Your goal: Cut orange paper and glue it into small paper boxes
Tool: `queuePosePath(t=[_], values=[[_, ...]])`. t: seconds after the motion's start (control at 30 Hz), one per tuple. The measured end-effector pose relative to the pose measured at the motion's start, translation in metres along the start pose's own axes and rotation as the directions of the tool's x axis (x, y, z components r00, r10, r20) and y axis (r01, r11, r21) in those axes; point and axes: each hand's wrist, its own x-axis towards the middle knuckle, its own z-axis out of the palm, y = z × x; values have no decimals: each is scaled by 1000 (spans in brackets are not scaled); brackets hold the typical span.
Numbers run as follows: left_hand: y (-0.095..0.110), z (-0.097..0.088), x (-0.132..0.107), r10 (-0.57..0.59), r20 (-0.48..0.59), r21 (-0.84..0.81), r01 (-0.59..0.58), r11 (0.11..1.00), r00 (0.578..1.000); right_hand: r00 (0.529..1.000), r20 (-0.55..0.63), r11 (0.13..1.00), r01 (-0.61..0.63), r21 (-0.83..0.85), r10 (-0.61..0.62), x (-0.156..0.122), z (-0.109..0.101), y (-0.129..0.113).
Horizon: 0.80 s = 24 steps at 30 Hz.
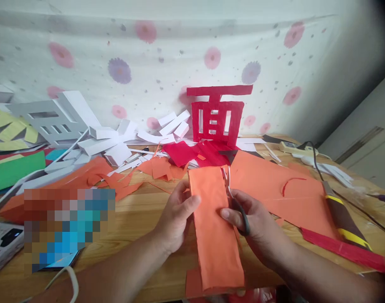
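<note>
My left hand [175, 216] grips the left edge of a long orange paper-covered strip [213, 248], its thumb lying on the face. The strip is tilted up over the wooden table in front of me. My right hand [257, 223] holds a pair of scissors [242, 212] with dark handles, and its thumb presses on the strip's right side. The scissor blades point away from me along the upper right edge of the strip. Whether they are open or closed on the paper is hard to make out. Part of another orange piece [193, 283] shows under the near end.
A red cut-out character [217, 122] stands against the flowered cloth. Orange paper [280, 189] and a black-and-yellow tool [346, 219] lie right, near a power strip [298, 149]. White pieces [100, 145] and orange scraps [160, 168] cover the back left. A phone [61, 261] lies left.
</note>
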Motion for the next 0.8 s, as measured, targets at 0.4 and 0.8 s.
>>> queuePosePath(t=[0.4,0.8], values=[[-13,-11,-6,-212,478,-24,254,967,853,995,-48,996,91,3,-91,3,1,-6],[7,1,-5,-77,122,183,54,982,989,747,217,83,341,-936,-628,-7,-64,-42]])
